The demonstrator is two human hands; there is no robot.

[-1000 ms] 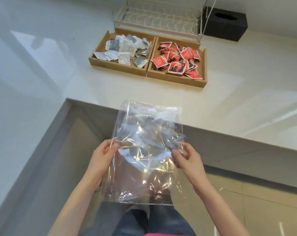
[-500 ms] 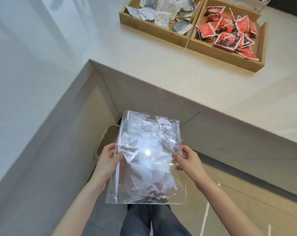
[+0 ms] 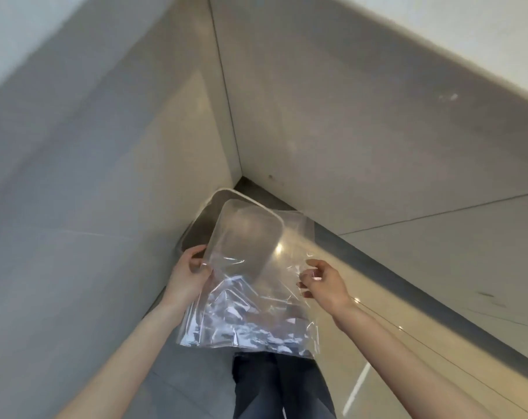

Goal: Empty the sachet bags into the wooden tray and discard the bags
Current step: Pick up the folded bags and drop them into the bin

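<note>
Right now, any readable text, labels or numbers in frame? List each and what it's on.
None readable.
Clear plastic bag, pinched by the left hand: no print visible, only glare and creases.
Bin in the corner below the bag: no label or marking visible.
Counter side panels and floor: plain, no signs.
Right hand is at the bag's right edge; nothing printed there.

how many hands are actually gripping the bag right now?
1. The left hand pinches the clear bag at its left edge, over the bin. The right hand sits open at the right edge; its grip looks released.
</note>
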